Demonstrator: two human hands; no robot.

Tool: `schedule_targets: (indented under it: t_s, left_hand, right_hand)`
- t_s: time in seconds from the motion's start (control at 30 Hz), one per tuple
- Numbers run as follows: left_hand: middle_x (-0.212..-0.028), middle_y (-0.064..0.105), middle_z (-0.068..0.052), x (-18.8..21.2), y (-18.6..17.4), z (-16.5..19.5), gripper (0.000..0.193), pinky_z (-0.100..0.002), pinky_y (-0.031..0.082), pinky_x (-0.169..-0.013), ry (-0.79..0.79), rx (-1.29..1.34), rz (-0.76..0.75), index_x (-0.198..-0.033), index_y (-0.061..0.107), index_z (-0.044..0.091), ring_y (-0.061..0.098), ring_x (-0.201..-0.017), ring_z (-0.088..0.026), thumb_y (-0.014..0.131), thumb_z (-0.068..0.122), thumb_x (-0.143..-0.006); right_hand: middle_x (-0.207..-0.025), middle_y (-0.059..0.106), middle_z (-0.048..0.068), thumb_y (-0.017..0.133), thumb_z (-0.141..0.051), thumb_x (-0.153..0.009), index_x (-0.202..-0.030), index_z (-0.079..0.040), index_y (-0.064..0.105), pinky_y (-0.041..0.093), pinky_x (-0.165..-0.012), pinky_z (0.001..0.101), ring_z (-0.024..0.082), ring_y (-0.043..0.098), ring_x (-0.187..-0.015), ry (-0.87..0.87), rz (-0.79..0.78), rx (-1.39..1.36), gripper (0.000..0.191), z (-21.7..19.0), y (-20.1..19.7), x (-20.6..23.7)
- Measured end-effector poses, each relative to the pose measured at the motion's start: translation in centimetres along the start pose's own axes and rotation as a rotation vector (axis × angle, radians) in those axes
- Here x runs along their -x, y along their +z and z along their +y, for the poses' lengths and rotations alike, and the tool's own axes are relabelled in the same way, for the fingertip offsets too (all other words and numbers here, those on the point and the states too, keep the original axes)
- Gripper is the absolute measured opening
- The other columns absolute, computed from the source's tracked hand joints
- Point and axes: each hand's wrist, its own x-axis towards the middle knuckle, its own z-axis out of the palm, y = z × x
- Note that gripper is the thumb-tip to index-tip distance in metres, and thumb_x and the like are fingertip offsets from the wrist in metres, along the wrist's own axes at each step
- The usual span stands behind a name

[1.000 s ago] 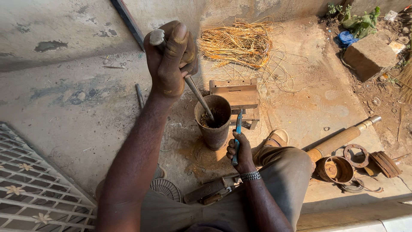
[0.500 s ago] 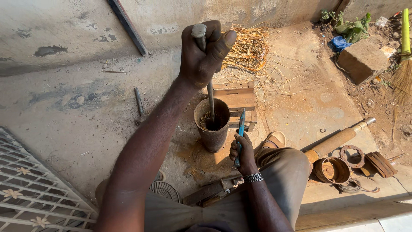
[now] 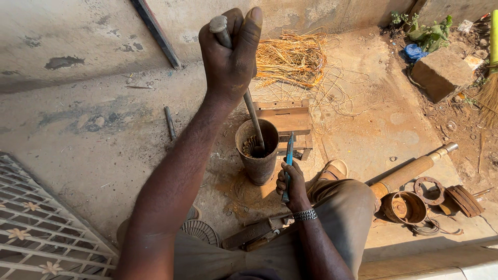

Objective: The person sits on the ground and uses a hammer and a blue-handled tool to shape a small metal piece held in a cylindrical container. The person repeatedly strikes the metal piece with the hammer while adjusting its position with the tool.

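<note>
Right now the left hand (image 3: 231, 57) is gripping a long metal rod (image 3: 253, 116), its fingers wrapped tightly round the upper part while the thumb is pressing up along the side; the rod's blunt top end is sticking out just above the fingers. Below the fist the rod is running down at a slight tilt and its lower end is standing inside a rusty metal cylinder (image 3: 258, 155), which is sitting upright on the sandy concrete ground (image 3: 93, 140).

The right hand (image 3: 291, 181) is closing its fingers round a slim blue-handled tool (image 3: 288, 161), holding it nearly upright with the tip pointing away from the palm, just beside the cylinder's right wall; whether the tip is touching the rim cannot be told. A beaded metal bracelet (image 3: 305, 214) is sitting on that wrist.

Just beyond the fingertips of the right hand a small wooden stool (image 3: 288, 116) is standing behind the cylinder, touching or nearly touching it. Farther past the left fist a heap of dry straw (image 3: 290, 54) is lying. Well to the right of the right hand, a long rusty shaft (image 3: 412, 171) and a round rusty drum (image 3: 404, 207) are resting on the ground.
</note>
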Motion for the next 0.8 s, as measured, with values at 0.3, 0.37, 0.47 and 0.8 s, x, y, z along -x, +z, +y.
schedule_targets:
  t_s: [0.3,0.37,0.47,0.8]
  left_hand:
    - [-0.059,0.028,0.005,0.1,-0.7,-0.3,0.051,-0.026,0.030,-0.044,0.022,0.022,-0.081,-0.070,0.033,0.013,0.040,-0.047,-0.004,0.064,0.018,-0.110]
    - [-0.060,0.025,0.003,0.0,-0.9,-0.7,0.054,-0.027,0.025,-0.048,0.076,-0.052,-0.084,-0.071,0.032,0.013,0.031,-0.051,-0.006,0.067,0.019,-0.111]
    - [-0.063,0.023,0.004,0.0,-1.1,-1.1,0.055,-0.028,0.021,-0.050,0.084,-0.115,-0.079,-0.070,0.031,0.014,0.024,-0.053,-0.005,0.069,0.018,-0.110]
    - [-0.063,0.023,0.005,0.3,1.0,-1.4,0.050,-0.029,0.023,-0.049,0.025,-0.035,-0.245,-0.070,0.033,0.014,0.029,-0.053,-0.005,0.068,0.013,-0.107]
  right_hand:
    - [-0.068,0.049,0.000,0.060,-0.024,-0.097,-0.121,-0.010,0.049,0.035,-0.037,0.0249,0.008,0.042,-0.045,-0.020,-0.016,-0.008,0.029,0.1,0.2,-0.2]
    - [-0.068,0.049,0.000,0.060,-0.024,-0.097,-0.120,-0.010,0.048,0.035,-0.037,0.0249,0.008,0.042,-0.045,-0.006,-0.003,-0.004,0.029,0.1,0.2,-0.3]
    - [-0.068,0.049,0.000,0.059,-0.025,-0.097,-0.119,-0.010,0.049,0.035,-0.037,0.0243,0.008,0.042,-0.045,0.001,0.000,-0.013,0.028,0.2,0.3,-0.3]
    - [-0.073,0.047,0.000,0.042,-0.012,-0.101,-0.167,-0.028,0.016,0.037,-0.039,0.0222,0.006,0.041,-0.048,-0.390,-0.095,-0.066,0.073,-1.7,1.2,1.8]
